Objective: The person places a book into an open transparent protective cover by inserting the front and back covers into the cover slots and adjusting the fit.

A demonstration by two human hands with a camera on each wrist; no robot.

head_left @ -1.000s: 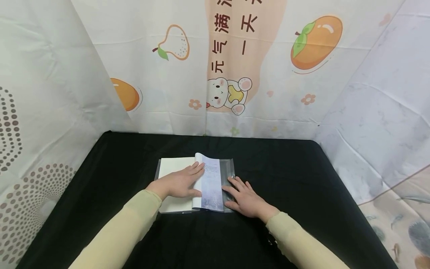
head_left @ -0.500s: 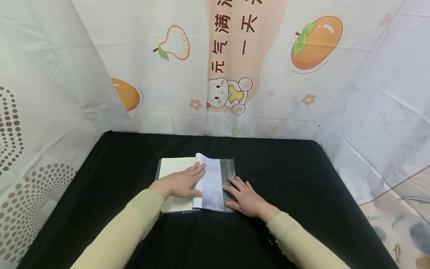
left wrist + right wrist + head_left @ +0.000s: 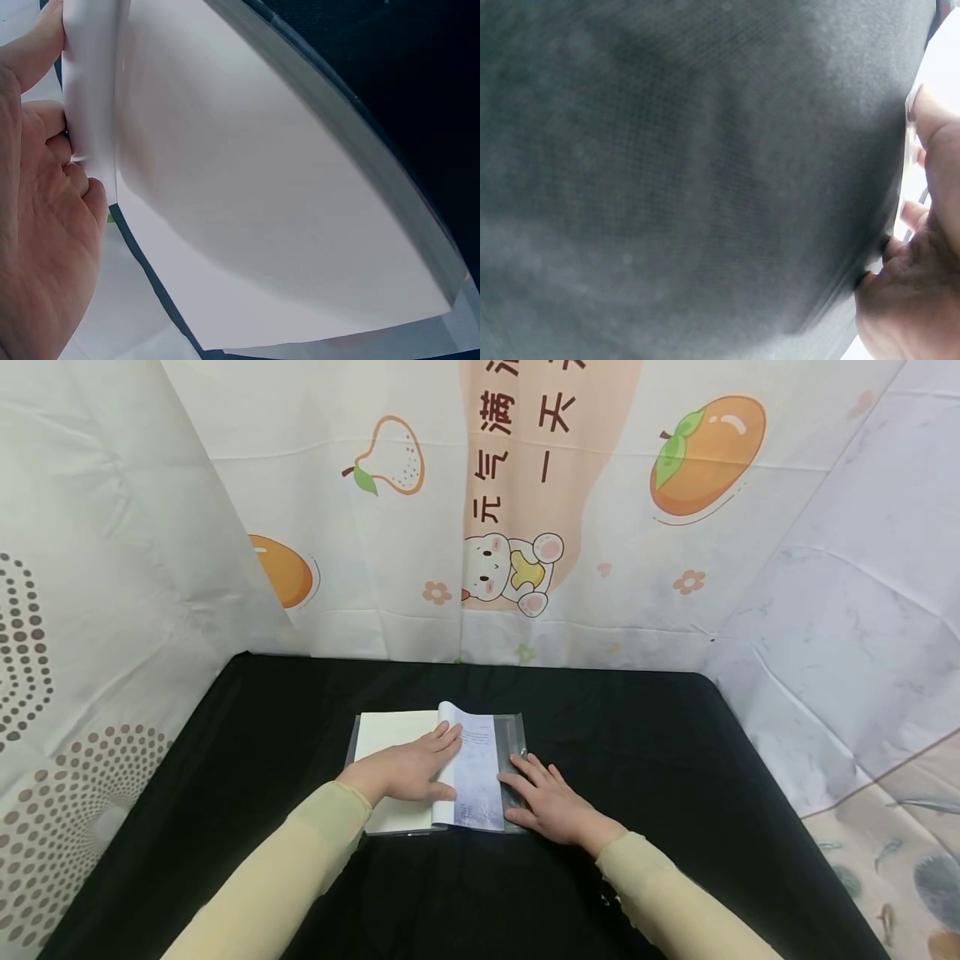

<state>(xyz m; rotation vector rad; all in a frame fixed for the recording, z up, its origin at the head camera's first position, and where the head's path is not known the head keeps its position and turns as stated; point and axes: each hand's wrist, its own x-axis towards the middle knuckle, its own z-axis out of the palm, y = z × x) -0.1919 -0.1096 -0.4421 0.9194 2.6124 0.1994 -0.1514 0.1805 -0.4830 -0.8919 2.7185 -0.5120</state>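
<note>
An open book point(image 3: 390, 731) lies on the black cloth, its left side a blank cream page. Its pale purple cover flap point(image 3: 478, 781), printed with small text, is folded over on the right. Clear plastic point(image 3: 510, 733) sticks out past the flap's right edge and shows along the book's left edge. My left hand point(image 3: 408, 770) rests flat across the page and the fold, fingertips on the flap. Spread over the plastic at the right, my right hand point(image 3: 553, 806) touches it with extended fingers. In the left wrist view, the blank page point(image 3: 247, 172) fills the middle, beside the hand.
Black cloth point(image 3: 637, 743) covers the table around the book. White printed curtains point(image 3: 360, 552) hang behind and on both sides of the table. Dark cloth point(image 3: 690, 165) fills most of the right wrist view.
My left hand has slid slightly to the right along the fold, and the flap's edge has shifted a little rightward too. The right hand stays almost in place.
</note>
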